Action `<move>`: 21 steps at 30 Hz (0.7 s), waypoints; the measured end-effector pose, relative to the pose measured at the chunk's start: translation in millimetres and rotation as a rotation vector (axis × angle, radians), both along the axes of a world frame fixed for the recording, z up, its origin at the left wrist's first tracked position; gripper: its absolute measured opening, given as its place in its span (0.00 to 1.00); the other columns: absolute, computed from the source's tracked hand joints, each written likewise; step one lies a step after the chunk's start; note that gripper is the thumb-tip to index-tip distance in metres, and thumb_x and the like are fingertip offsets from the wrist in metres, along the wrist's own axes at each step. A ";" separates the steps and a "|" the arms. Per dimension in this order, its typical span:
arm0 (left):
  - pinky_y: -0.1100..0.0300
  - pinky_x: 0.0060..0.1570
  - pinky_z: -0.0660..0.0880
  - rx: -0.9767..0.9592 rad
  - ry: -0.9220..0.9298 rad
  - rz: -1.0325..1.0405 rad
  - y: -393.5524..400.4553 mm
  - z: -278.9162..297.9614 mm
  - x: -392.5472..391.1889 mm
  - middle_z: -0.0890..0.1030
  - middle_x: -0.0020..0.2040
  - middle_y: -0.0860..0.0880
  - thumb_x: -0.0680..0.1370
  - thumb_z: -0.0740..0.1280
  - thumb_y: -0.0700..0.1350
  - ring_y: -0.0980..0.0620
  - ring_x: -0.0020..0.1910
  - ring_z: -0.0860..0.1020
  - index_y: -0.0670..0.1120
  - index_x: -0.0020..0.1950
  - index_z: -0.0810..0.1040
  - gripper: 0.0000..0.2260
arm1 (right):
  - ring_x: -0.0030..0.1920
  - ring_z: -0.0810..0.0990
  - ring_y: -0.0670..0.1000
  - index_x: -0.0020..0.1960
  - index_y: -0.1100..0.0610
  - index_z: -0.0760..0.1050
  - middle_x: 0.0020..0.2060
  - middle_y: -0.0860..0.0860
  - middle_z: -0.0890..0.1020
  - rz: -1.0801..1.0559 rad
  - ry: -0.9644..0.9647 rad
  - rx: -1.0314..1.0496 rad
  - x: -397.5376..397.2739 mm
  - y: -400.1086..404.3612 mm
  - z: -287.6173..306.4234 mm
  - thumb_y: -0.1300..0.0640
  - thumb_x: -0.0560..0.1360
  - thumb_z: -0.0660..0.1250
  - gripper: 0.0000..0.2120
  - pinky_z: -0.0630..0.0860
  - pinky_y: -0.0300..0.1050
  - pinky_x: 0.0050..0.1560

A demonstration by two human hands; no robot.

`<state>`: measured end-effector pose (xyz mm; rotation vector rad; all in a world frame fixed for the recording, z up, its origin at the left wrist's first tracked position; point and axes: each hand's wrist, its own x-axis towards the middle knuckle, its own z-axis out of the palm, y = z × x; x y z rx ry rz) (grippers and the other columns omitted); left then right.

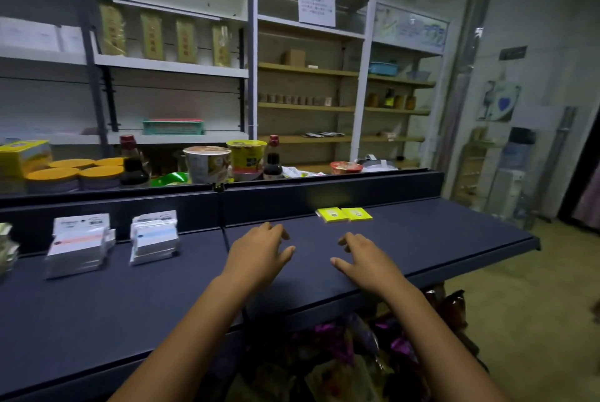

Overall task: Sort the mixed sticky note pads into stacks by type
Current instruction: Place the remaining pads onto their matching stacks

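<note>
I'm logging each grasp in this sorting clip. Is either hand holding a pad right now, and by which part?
Nothing is held. The left hand and right hand hover open over the dark blue shelf.

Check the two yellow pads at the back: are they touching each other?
Touching. The head view shows the left yellow pad and the right yellow pad lying side by side on the dark shelf, their inner edges meeting with no shelf visible between.

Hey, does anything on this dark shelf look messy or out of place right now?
Slightly. The pink-striped stack and blue-striped stack on the left are unevenly piled, pads jutting out at angles. The two yellow pads lie flat, side by side. Both hands hold nothing.
</note>
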<state>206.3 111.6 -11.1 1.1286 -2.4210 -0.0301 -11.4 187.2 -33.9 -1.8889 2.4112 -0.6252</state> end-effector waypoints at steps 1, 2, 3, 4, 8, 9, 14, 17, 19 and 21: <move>0.54 0.53 0.76 0.002 0.008 -0.008 -7.1 -1.9 -8.4 0.75 0.62 0.53 0.81 0.60 0.59 0.51 0.60 0.75 0.53 0.66 0.72 0.17 | 0.65 0.73 0.51 0.69 0.52 0.67 0.65 0.50 0.73 -0.011 0.002 -0.001 -8.5 -4.8 -1.7 0.42 0.79 0.63 0.23 0.74 0.51 0.62; 0.54 0.53 0.76 0.007 0.019 -0.016 -14.9 -3.2 -16.5 0.75 0.62 0.53 0.81 0.60 0.58 0.52 0.60 0.75 0.53 0.66 0.72 0.17 | 0.65 0.73 0.51 0.68 0.52 0.67 0.65 0.50 0.73 -0.020 0.001 -0.002 -16.9 -10.5 -2.8 0.42 0.79 0.63 0.23 0.74 0.51 0.62; 0.54 0.53 0.76 0.016 0.027 -0.023 -22.9 -4.4 -24.4 0.75 0.62 0.53 0.81 0.60 0.58 0.52 0.60 0.75 0.53 0.66 0.72 0.17 | 0.65 0.73 0.51 0.68 0.52 0.67 0.65 0.50 0.73 -0.027 -0.003 -0.001 -25.2 -16.5 -3.6 0.42 0.79 0.63 0.23 0.74 0.51 0.62; 0.54 0.54 0.76 0.021 0.032 -0.027 -31.3 -5.2 -32.4 0.75 0.62 0.53 0.81 0.61 0.58 0.52 0.60 0.75 0.53 0.66 0.72 0.17 | 0.65 0.73 0.51 0.68 0.52 0.67 0.65 0.50 0.73 -0.034 -0.006 -0.001 -33.5 -23.2 -3.9 0.42 0.79 0.64 0.23 0.74 0.51 0.62; 0.55 0.53 0.76 0.024 0.054 -0.044 -61.7 -5.1 -64.7 0.76 0.61 0.53 0.80 0.61 0.58 0.52 0.59 0.75 0.53 0.65 0.73 0.16 | 0.66 0.72 0.50 0.68 0.52 0.68 0.66 0.49 0.72 -0.057 0.001 -0.029 -64.4 -50.8 0.7 0.42 0.78 0.64 0.23 0.75 0.52 0.62; 0.55 0.53 0.76 0.027 0.056 -0.050 -67.7 -5.3 -71.8 0.76 0.60 0.53 0.80 0.62 0.58 0.52 0.59 0.75 0.53 0.65 0.73 0.16 | 0.66 0.73 0.50 0.68 0.52 0.68 0.66 0.49 0.73 -0.059 0.003 -0.044 -71.0 -56.0 1.4 0.42 0.78 0.64 0.22 0.75 0.52 0.62; 0.54 0.52 0.76 0.033 0.049 -0.051 -92.6 -9.5 -107.7 0.76 0.60 0.53 0.80 0.62 0.58 0.52 0.59 0.75 0.53 0.64 0.73 0.16 | 0.65 0.73 0.50 0.65 0.51 0.69 0.63 0.49 0.73 -0.065 0.021 -0.055 -108.2 -74.3 -3.1 0.43 0.78 0.64 0.20 0.75 0.50 0.59; 0.53 0.53 0.77 0.034 0.051 -0.049 -104.3 -11.5 -131.5 0.76 0.59 0.52 0.80 0.62 0.58 0.51 0.59 0.75 0.53 0.64 0.73 0.16 | 0.64 0.73 0.51 0.65 0.52 0.69 0.62 0.49 0.74 -0.043 0.009 -0.058 -134.0 -88.0 -5.2 0.44 0.78 0.65 0.19 0.74 0.49 0.60; 0.53 0.53 0.77 0.037 0.056 -0.029 -113.4 -13.7 -147.3 0.76 0.59 0.52 0.80 0.62 0.58 0.51 0.58 0.76 0.53 0.63 0.74 0.16 | 0.65 0.73 0.50 0.65 0.52 0.69 0.62 0.49 0.73 -0.021 -0.001 -0.058 -150.4 -99.6 -7.3 0.44 0.78 0.65 0.20 0.74 0.49 0.62; 0.55 0.51 0.76 0.047 0.055 0.001 -121.8 -17.2 -163.0 0.77 0.58 0.53 0.79 0.62 0.57 0.51 0.58 0.76 0.53 0.63 0.74 0.15 | 0.65 0.72 0.50 0.66 0.52 0.69 0.63 0.49 0.73 0.006 -0.006 -0.057 -166.9 -111.7 -10.3 0.44 0.78 0.65 0.20 0.74 0.50 0.62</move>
